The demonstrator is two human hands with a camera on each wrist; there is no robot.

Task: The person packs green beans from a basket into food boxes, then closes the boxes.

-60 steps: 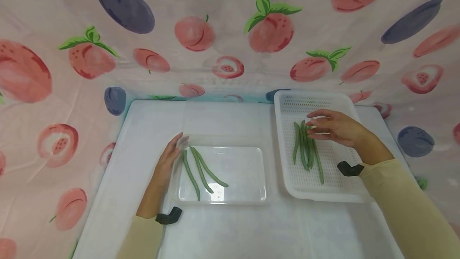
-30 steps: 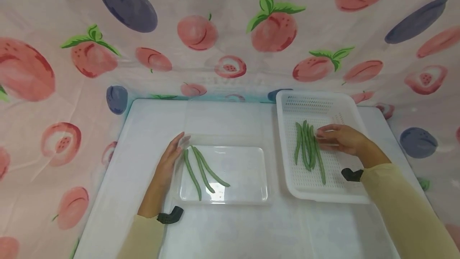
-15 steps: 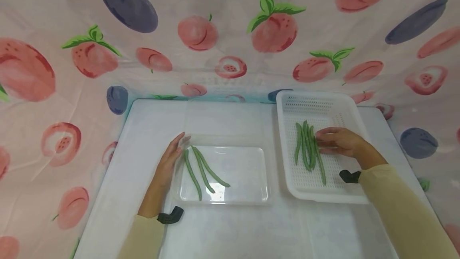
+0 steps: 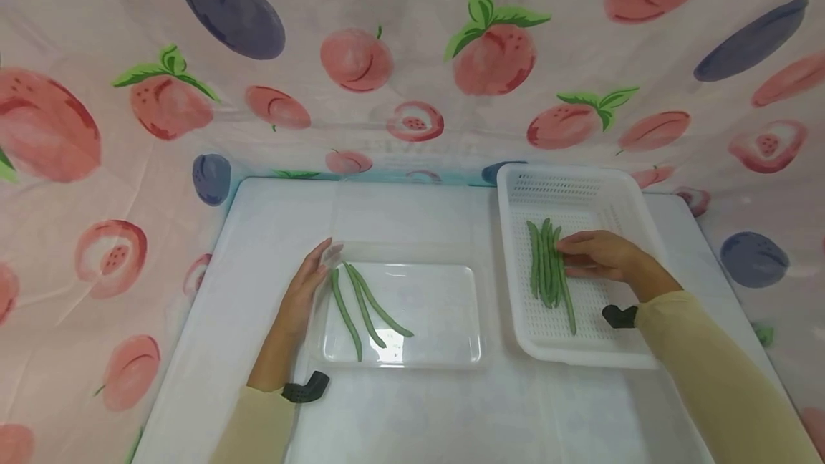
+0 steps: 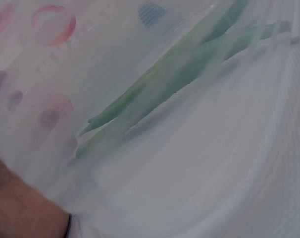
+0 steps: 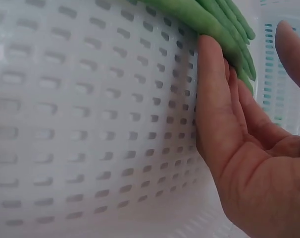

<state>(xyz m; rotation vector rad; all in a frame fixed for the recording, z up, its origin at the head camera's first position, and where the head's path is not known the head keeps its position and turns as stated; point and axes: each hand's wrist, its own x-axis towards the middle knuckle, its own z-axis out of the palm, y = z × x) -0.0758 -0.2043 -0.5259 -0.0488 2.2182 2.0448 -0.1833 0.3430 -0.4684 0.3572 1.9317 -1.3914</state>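
Fingers (image 4: 570,240) of the right hand (image 4: 599,255) lie straight and together, their tips pressed against the side of a bunch of green beans (image 4: 548,269) in a white perforated basket (image 4: 583,353) at the right of a white table (image 4: 412,414); the wrist view shows the fingertips (image 6: 212,74) touching the beans (image 6: 224,29) with the thumb held apart, nothing gripped. The beans lie side by side, lengthwise front to back, in the left half of the basket, just inside its left wall, with bare slotted floor to their right under the palm and in front of them. They are slim, smooth, deep green pods with tapered ends. The left hand (image 4: 299,296) rests flat and relaxed against the left outer wall of a clear plastic tray (image 4: 451,306), holding nothing. Three more beans (image 4: 361,310) lie fanned out in the left part of that tray, and most of its floor to the right is bare. Basket and tray stand near each other, a strip of table between them. A fruit-printed cloth (image 4: 399,56) hangs closely round the table's back and sides.
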